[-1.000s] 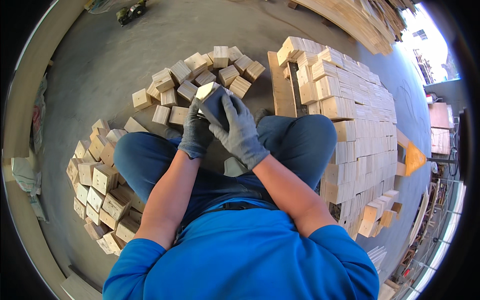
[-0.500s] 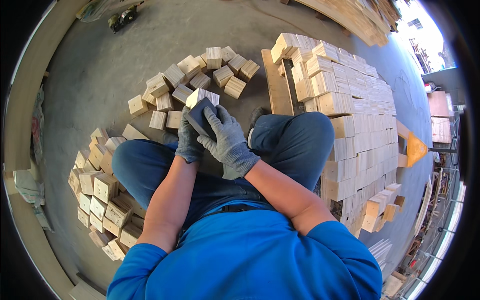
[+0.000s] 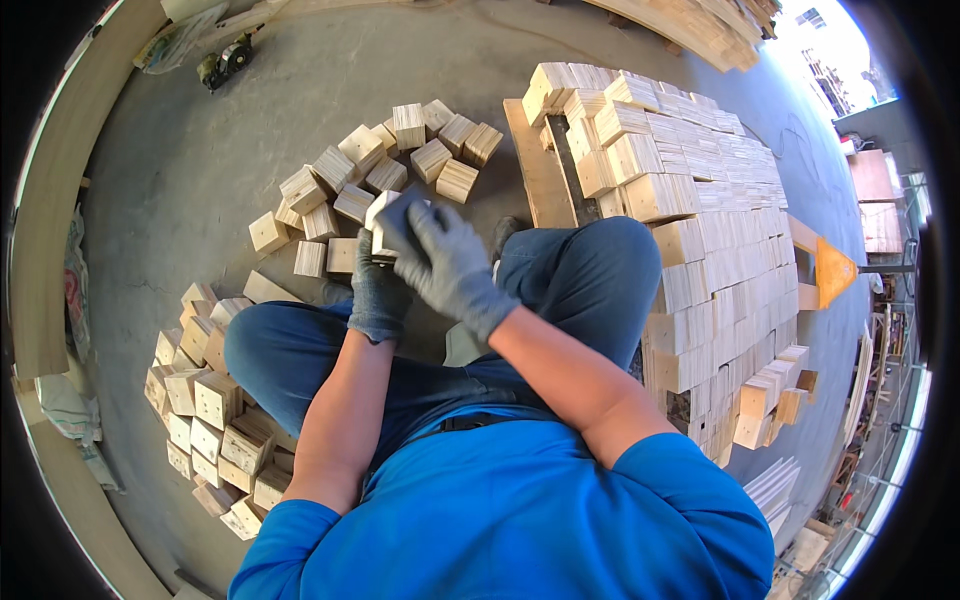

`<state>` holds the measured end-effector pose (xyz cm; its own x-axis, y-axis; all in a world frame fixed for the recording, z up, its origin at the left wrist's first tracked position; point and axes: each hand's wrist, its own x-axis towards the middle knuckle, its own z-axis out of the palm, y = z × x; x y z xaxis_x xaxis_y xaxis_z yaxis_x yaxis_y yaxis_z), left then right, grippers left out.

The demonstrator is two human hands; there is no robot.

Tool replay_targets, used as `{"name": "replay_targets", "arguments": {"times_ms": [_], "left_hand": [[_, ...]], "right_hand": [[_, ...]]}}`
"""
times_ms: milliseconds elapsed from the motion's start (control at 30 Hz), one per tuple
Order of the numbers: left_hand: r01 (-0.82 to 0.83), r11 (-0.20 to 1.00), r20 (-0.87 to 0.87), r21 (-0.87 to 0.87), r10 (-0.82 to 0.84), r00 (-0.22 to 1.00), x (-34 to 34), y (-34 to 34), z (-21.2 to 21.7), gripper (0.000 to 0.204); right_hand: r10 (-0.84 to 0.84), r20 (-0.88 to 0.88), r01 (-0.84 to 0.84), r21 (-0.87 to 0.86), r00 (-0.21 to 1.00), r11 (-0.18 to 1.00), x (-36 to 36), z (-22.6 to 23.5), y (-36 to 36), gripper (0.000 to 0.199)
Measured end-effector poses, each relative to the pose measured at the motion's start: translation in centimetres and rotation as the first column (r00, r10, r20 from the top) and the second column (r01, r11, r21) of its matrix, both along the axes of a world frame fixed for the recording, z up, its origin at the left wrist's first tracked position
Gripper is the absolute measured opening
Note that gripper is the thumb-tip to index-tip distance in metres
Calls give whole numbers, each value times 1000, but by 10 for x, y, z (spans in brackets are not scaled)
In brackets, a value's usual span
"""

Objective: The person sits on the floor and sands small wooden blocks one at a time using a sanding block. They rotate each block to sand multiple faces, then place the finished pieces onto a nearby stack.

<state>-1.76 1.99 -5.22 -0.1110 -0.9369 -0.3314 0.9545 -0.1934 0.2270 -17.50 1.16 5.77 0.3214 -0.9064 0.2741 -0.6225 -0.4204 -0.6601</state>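
I sit on a concrete floor in blue trousers and a blue shirt, both hands in grey gloves. My left hand (image 3: pixel 377 290) grips a pale wooden block (image 3: pixel 381 212) from below, in front of my knees. My right hand (image 3: pixel 447 265) lies over the block's top face with a dark flat pad under its fingers; much of the block is hidden by that hand. Just beyond the hands lies a loose heap of similar wooden blocks (image 3: pixel 385 170).
A second heap of blocks (image 3: pixel 205 400) lies by my left leg. A big neat stack of blocks (image 3: pixel 690 230) rises on my right, with a long plank (image 3: pixel 537 170) beside it. An orange cone-shaped thing (image 3: pixel 832 270) lies past the stack. A small tool (image 3: pixel 222 65) sits at the far left.
The view has shifted a little. My right hand has slid across the top of the block, from lying over its right side toward its near edge. My left hand keeps its hold.
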Motion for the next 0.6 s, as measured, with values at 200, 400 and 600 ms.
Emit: {"name": "replay_targets", "arguments": {"times_ms": [200, 400, 600], "left_hand": [[42, 999, -163, -19, -44, 986, 9, 2, 3, 76], [60, 958, 112, 280, -94, 989, -19, 9, 31, 65], [23, 998, 11, 55, -23, 1000, -2, 2, 15, 71]], "right_hand": [[56, -21, -57, -21, 998, 998, 4, -7, 7, 80], [-235, -36, 237, 253, 971, 938, -26, -8, -80, 79], [37, -37, -35, 52, 999, 998, -7, 14, -1, 81]]}}
